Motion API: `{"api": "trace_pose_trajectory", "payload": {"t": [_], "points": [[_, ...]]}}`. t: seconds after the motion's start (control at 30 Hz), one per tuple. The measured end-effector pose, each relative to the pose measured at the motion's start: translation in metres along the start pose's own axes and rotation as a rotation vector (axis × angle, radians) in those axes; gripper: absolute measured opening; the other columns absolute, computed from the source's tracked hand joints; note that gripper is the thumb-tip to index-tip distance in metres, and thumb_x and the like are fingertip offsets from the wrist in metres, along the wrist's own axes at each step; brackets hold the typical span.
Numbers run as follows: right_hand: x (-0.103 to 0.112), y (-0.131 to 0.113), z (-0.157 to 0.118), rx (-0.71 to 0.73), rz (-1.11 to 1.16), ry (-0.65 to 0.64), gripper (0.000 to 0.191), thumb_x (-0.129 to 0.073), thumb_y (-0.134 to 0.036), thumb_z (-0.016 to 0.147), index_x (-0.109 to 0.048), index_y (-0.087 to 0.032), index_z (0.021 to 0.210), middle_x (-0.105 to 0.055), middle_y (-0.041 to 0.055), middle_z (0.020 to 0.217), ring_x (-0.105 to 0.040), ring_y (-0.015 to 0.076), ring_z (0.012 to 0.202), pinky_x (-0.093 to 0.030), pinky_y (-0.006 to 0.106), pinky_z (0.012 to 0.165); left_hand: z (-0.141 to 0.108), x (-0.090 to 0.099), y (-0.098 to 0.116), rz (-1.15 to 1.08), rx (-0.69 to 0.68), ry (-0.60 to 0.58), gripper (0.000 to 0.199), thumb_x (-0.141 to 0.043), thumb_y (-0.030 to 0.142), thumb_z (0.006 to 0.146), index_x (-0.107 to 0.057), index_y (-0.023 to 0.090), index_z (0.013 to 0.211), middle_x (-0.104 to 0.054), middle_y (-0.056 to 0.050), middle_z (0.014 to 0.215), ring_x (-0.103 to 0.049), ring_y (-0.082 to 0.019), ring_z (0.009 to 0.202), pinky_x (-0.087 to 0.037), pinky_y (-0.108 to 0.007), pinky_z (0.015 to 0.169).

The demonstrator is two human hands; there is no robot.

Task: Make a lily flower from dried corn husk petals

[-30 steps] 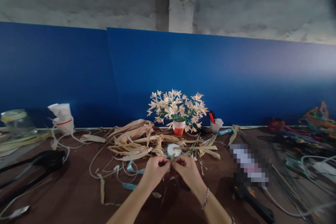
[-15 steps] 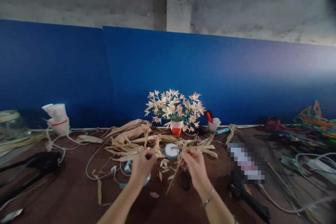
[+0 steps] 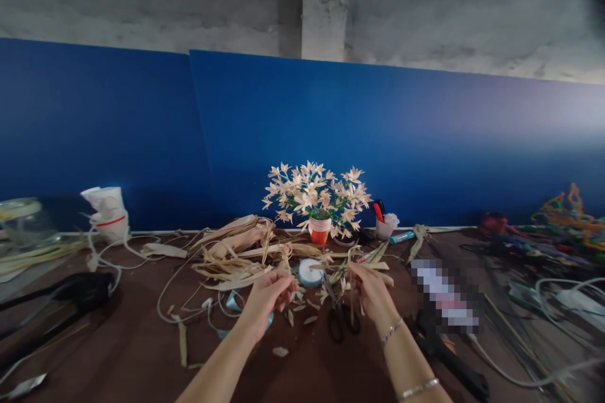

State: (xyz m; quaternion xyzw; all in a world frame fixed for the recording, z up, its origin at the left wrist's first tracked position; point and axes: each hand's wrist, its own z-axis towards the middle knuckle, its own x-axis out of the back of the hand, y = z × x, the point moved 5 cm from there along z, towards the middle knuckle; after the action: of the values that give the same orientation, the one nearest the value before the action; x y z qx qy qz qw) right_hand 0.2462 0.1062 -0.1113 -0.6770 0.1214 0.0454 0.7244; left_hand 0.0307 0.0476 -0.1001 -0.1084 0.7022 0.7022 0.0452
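Over the brown table [image 3: 132,340], the right hand [image 3: 373,295] pinched an upright dry leaf [image 3: 352,305], nearer the scissors [image 3: 337,322] than the left hand [image 3: 265,302], whose curled grip was unclear.

Scissors [image 3: 337,322] before ribbon roll [image 3: 311,272]; potted flowers [image 3: 316,195] behind
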Motion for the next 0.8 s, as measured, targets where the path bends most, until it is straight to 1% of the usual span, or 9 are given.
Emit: {"api": "trace_pose_trajectory", "payload": {"t": [0.07,0.1,0.17,0.23,0.3,0.4,0.47,0.6,0.8], "points": [[-0.008,-0.001,-0.005,-0.065,0.019,-0.091,0.018,-0.065,-0.032,0.059,-0.059,-0.016,0.058,-0.056,-0.0009,0.048,-0.045,0.0080,0.038,-0.032,0.018,0.034,0.004,0.016,0.000,-0.015,-0.036,0.175,0.027,-0.064,0.037,0.059,-0.052,0.013,0.056,-0.055,0.001,0.051,-0.043,-0.005,0.039,-0.025,-0.016,0.035],[-0.013,-0.001,-0.009,-0.105,0.028,-0.140,0.018,-0.065,-0.033,0.060,-0.060,-0.016,0.060,-0.055,-0.0019,0.047,-0.045,0.0078,0.039,-0.032,0.018,0.035,0.004,0.027,0.000,-0.047,-0.052,0.315,0.030,-0.064,0.040,0.058,-0.051,0.014,0.056,-0.053,0.002,0.048,-0.040,-0.005,0.037,-0.024,-0.016,0.035],[-0.024,0.000,-0.016,-0.149,0.038,-0.213,0.019,-0.066,-0.033,0.059,-0.060,-0.015,0.061,-0.051,-0.0036,0.044,-0.044,0.0069,0.038,-0.031,0.017,0.035,0.006,0.036,-0.002,-0.059,-0.056,0.414,0.032,-0.062,0.045,0.058,-0.052,0.014,0.060,-0.050,0.004,0.048,-0.037,-0.005,0.035,-0.021,-0.016,0.033],[-0.034,0.002,-0.024,-0.143,0.015,-0.264,0.021,-0.067,-0.034,0.059,-0.059,-0.014,0.058,-0.050,-0.0037,0.041,-0.043,0.0063,0.037,-0.029,0.016,0.035,0.006,0.028,-0.001,0.020,-0.071,0.338,0.033,-0.063,0.046,0.057,-0.054,0.014,0.065,-0.049,0.005,0.048,-0.036,-0.005,0.035,-0.020,-0.017,0.034],[-0.045,0.004,-0.032,-0.116,-0.041,-0.316,0.021,-0.066,-0.034,0.060,-0.060,-0.014,0.056,-0.051,-0.0035,0.040,-0.043,0.0063,0.036,-0.030,0.017,0.036,0.004,0.009,-0.003,0.114,-0.060,0.162,0.035,-0.064,0.044,0.058,-0.058,0.014,0.077,-0.050,0.005,0.050,-0.038,-0.006,0.037,-0.025,-0.017,0.036],[-0.057,0.005,-0.041,-0.068,-0.157,-0.383,0.018,-0.064,-0.032,0.060,-0.063,-0.014,0.057,-0.053,-0.0036,0.040,-0.045,0.0072,0.036,-0.033,0.017,0.037,-0.003,-0.020,-0.005,0.181,-0.074,-0.051,0.031,-0.065,0.038,0.058,-0.061,0.012,0.075,-0.057,0.001,0.060,-0.049,-0.010,0.053,-0.035,-0.019,0.049],[-0.062,0.004,-0.046,-0.052,-0.205,-0.416,0.016,-0.064,-0.030,0.059,-0.064,-0.014,0.056,-0.054,-0.0035,0.040,-0.047,0.0081,0.037,-0.035,0.018,0.038,-0.007,-0.026,-0.007,0.213,-0.077,-0.066,0.027,-0.067,0.036,0.058,-0.061,0.012,0.069,-0.056,0.001,0.058,-0.048,-0.010,0.054,-0.035,-0.019,0.050],[-0.066,0.001,-0.052,-0.088,-0.192,-0.464,0.016,-0.062,-0.029,0.060,-0.064,-0.014,0.057,-0.058,-0.0017,0.046,-0.055,0.0113,0.043,-0.042,0.020,0.043,-0.007,-0.023,-0.010,0.227,-0.045,-0.079,0.023,-0.061,0.035,0.064,-0.062,0.012,0.068,-0.054,0.002,0.053,-0.045,-0.009,0.049,-0.033,-0.019,0.048],[-0.067,0.004,-0.051,-0.109,-0.188,-0.418,0.011,-0.062,-0.026,0.059,-0.060,-0.015,0.057,-0.059,-0.0019,0.047,-0.056,0.0126,0.041,-0.045,0.023,0.043,-0.006,-0.021,-0.003,0.496,-0.220,-0.044,0.020,-0.055,0.029,0.067,-0.065,0.012,0.063,-0.060,-0.002,0.057,-0.051,-0.014,0.057,-0.036,-0.021,0.054]]}}
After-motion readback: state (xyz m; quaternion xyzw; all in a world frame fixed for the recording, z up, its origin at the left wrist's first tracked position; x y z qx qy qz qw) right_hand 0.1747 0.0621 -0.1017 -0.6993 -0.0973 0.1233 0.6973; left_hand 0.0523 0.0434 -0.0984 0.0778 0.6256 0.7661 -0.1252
